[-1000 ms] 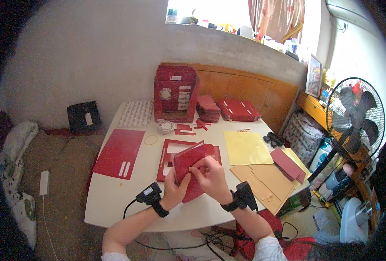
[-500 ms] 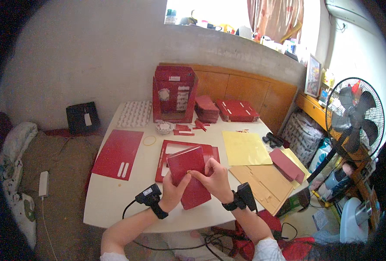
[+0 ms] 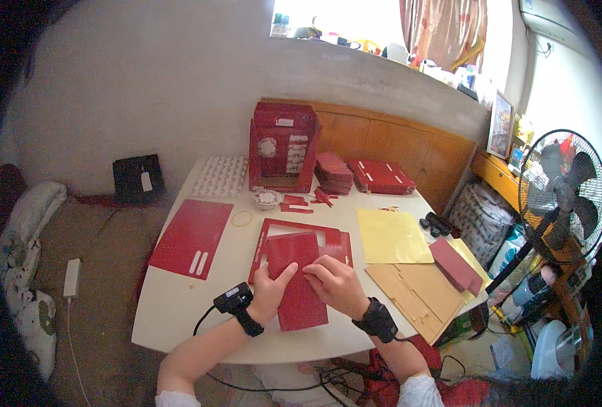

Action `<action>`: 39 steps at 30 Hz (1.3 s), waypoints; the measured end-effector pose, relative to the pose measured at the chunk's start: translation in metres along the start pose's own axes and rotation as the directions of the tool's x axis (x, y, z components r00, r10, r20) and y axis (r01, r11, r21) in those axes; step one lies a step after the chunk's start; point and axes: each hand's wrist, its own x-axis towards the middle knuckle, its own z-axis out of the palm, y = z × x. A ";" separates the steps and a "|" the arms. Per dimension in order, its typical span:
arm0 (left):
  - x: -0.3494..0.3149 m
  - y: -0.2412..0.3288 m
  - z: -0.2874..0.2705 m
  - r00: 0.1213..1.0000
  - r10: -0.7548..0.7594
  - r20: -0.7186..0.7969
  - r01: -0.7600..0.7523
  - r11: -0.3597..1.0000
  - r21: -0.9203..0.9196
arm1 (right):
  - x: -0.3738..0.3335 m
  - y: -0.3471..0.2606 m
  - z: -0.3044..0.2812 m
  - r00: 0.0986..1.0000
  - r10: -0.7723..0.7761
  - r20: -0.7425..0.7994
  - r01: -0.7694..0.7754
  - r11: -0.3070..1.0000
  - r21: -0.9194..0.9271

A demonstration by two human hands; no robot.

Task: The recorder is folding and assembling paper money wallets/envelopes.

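A dark red cardboard piece (image 3: 302,305) is held in front of me, above the near middle of the table. My left hand (image 3: 272,293) grips its left side, thumb lying on top and the other fingers hidden beneath. At the right side, my right hand (image 3: 333,283) has its fingers bent and pinched against the cardboard; what lies between the fingertips is hidden. Beneath the piece, partly covered, is a red cut-out sheet (image 3: 256,259) with openings. Each wrist wears a black strap carrying a small device.
A red sheet with two white slots (image 3: 191,234) lies left, beside a rubber band (image 3: 242,218). Behind stand a red box with a window (image 3: 284,121), red stacks (image 3: 382,178) and a small bowl (image 3: 267,198). Yellow sheets (image 3: 392,234) and tan board (image 3: 416,298) lie right, near a fan (image 3: 557,197).
The red cardboard piece has flattened from its tilted position. My thumbs, together at its middle before, have moved apart, the right hand toward its right edge. The whole view has shifted slightly.
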 end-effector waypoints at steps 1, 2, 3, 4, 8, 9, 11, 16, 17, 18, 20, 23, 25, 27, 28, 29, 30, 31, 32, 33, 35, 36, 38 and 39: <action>0.000 -0.001 0.000 1.000 -0.013 0.013 0.013 0.998 0.054 | 0.000 0.000 0.001 1.000 0.001 0.001 -0.001 1.000 0.002; 0.000 -0.002 0.000 0.999 -0.028 0.027 0.025 0.994 0.107 | -0.001 0.001 0.002 1.000 0.004 0.001 -0.004 1.000 -0.020; 0.001 -0.004 -0.001 0.999 -0.030 0.026 0.027 0.994 0.107 | -0.001 0.001 0.003 1.000 0.007 0.002 -0.007 0.999 -0.043; 0.002 -0.006 -0.002 0.993 -0.085 0.087 0.080 0.995 0.059 | -0.002 0.001 0.003 1.000 0.009 0.003 -0.009 0.999 -0.043; -0.002 -0.007 -0.003 0.964 -0.051 0.260 0.021 0.993 0.114 | -0.005 0.007 0.001 0.998 0.055 -0.006 -0.055 0.998 -0.037; -0.003 -0.007 -0.003 0.964 -0.053 0.261 0.024 0.993 0.113 | -0.006 0.008 0.001 0.998 0.055 -0.009 -0.055 0.998 -0.040; -0.004 -0.005 -0.002 0.960 -0.013 0.279 -0.047 0.978 0.206 | -0.008 0.009 0.000 0.998 0.068 -0.001 -0.068 0.997 -0.036; -0.005 -0.004 0.000 0.950 0.045 0.308 -0.138 0.948 0.288 | -0.008 0.007 -0.001 0.996 0.078 0.030 -0.076 0.996 -0.055; -0.005 -0.006 -0.001 0.947 0.079 0.312 -0.180 0.933 0.311 | -0.008 0.007 -0.002 0.996 0.072 0.047 -0.068 0.995 -0.073; -0.005 -0.007 -0.001 0.947 0.079 0.311 -0.180 0.934 0.310 | -0.008 0.007 -0.002 0.996 0.066 0.064 -0.060 0.994 -0.090; -0.005 -0.009 -0.001 0.943 0.122 0.311 -0.225 0.920 0.320 | -0.007 0.007 -0.003 0.995 0.067 0.075 -0.059 0.994 -0.095; -0.006 -0.006 0.000 0.929 0.180 0.322 -0.290 0.895 0.338 | -0.006 0.006 -0.004 0.993 0.071 0.097 -0.061 0.993 -0.103; -0.007 -0.005 0.001 0.934 0.164 0.317 -0.276 0.896 0.349 | -0.005 0.006 -0.003 0.991 0.074 0.110 -0.062 0.992 -0.106; -0.007 -0.004 0.001 0.938 0.148 0.313 -0.262 0.895 0.360 | -0.004 0.006 -0.003 0.990 0.117 0.074 -0.114 0.993 -0.041; -0.007 -0.004 0.001 0.936 0.156 0.314 -0.269 0.894 0.359 | -0.004 0.006 -0.003 0.990 0.116 0.075 -0.113 0.993 -0.041; -0.007 -0.004 0.001 0.935 0.163 0.315 -0.276 0.892 0.357 | -0.003 0.006 -0.003 0.991 0.118 0.066 -0.116 0.993 -0.031; -0.007 -0.005 0.001 0.935 0.164 0.315 -0.277 0.892 0.357 | -0.003 0.006 -0.003 0.991 0.120 0.057 -0.119 0.993 -0.021; -0.006 -0.006 0.000 0.930 0.186 0.317 -0.300 0.883 0.361 | -0.003 0.006 -0.003 0.991 0.119 0.057 -0.118 0.993 -0.021; -0.006 -0.007 0.000 0.924 0.208 0.319 -0.323 0.873 0.366 | -0.003 0.006 -0.003 0.992 0.116 0.052 -0.115 0.993 -0.021; -0.007 -0.006 0.000 0.924 0.209 0.319 -0.324 0.873 0.366 | -0.003 0.005 -0.003 0.993 0.113 0.046 -0.112 0.993 -0.021; -0.008 -0.004 0.001 0.928 0.197 0.317 -0.310 0.878 0.365 | -0.005 0.004 -0.003 0.992 0.119 0.050 -0.118 0.992 -0.035; -0.008 -0.003 0.002 0.928 0.196 0.318 -0.310 0.878 0.363 | -0.006 0.004 -0.003 0.991 0.126 0.055 -0.123 0.991 -0.048; -0.009 -0.001 0.001 0.929 0.137 0.343 -0.288 0.850 0.442 | -0.006 0.002 -0.002 0.992 0.119 0.050 -0.115 0.991 -0.072; -0.009 -0.001 0.000 0.929 0.135 0.345 -0.288 0.850 0.441 | -0.006 0.001 -0.002 0.993 0.112 0.046 -0.107 0.990 -0.093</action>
